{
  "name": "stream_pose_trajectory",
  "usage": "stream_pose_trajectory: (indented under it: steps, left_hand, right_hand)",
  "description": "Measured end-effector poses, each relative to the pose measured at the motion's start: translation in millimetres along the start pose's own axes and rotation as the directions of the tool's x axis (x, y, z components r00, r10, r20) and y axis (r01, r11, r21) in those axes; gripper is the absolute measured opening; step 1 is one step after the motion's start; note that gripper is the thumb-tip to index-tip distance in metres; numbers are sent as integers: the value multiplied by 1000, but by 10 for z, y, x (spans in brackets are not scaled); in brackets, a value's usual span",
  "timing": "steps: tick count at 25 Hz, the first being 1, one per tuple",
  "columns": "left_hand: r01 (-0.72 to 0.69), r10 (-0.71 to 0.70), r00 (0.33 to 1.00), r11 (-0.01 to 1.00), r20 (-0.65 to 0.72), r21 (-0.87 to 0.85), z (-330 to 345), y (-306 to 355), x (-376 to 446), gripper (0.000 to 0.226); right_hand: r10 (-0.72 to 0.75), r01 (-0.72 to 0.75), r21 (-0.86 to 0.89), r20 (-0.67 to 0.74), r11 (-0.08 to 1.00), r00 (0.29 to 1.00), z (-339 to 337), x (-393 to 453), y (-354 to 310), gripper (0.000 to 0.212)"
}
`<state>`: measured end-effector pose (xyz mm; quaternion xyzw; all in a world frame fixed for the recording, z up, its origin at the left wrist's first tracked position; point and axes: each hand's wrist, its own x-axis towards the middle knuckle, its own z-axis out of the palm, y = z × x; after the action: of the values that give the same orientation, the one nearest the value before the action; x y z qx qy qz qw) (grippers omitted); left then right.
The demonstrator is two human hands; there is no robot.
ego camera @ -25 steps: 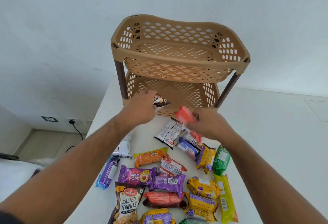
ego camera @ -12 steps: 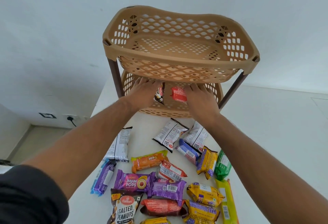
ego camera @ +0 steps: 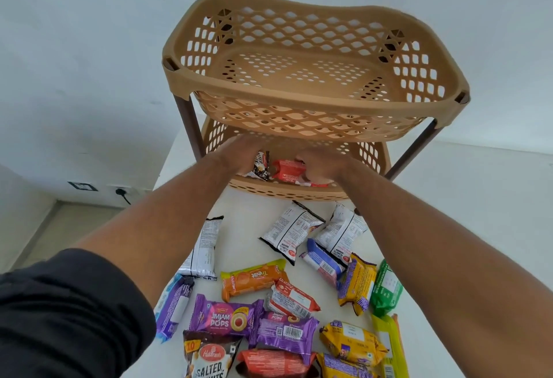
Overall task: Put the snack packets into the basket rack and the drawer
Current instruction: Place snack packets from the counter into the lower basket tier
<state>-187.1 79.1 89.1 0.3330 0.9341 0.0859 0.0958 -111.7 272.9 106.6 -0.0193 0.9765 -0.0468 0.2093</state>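
Observation:
A tan two-tier basket rack [ego camera: 317, 84] stands at the far end of the white table [ego camera: 434, 228]. Both my hands reach into its lower basket [ego camera: 287, 190]. My left hand [ego camera: 239, 153] holds a dark brown and white packet [ego camera: 261, 166] just inside the basket. My right hand [ego camera: 321, 165] grips a red packet [ego camera: 285, 169] beside it. The upper basket hides my fingertips. Several snack packets lie on the table in front of the rack, among them an orange Treat packet [ego camera: 254, 277], a purple Jim Jam Pops packet [ego camera: 224, 316] and a salted peanuts bag [ego camera: 209, 358].
The rack's upper basket holds nothing. Dark brown posts [ego camera: 187, 126] carry it above the lower one. A white wall rises behind the table. A wall socket with a black plug [ego camera: 121, 192] sits low at the left above the floor.
Both hands have moved forward from above the table into the lower basket, carrying the dark packet and the red packet with them. The view has come closer to the rack.

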Motion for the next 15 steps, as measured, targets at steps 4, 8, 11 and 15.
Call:
stream_pose_trajectory:
  steps: [4, 8, 11, 15]
  left_hand:
    - [-10, 10, 1000, 1000, 8, 7, 47, -41, 31, 70]
    - [69, -89, 990, 981, 108, 179, 15, -21, 97, 58]
    - [94, -115, 977, 988, 179, 120, 26, 4, 109, 50]
    - [140, -164, 971, 980, 176, 141, 9, 35, 91, 39]
  right_hand:
    - [-31, 29, 29, 65, 999, 997, -5, 143, -37, 37]
    - [-51, 47, 40, 98, 998, 994, 42, 245, -69, 37]
    - [-54, 48, 58, 120, 997, 991, 90, 262, -68, 34]
    - [-43, 32, 96, 125, 995, 991, 129, 241, -55, 35]
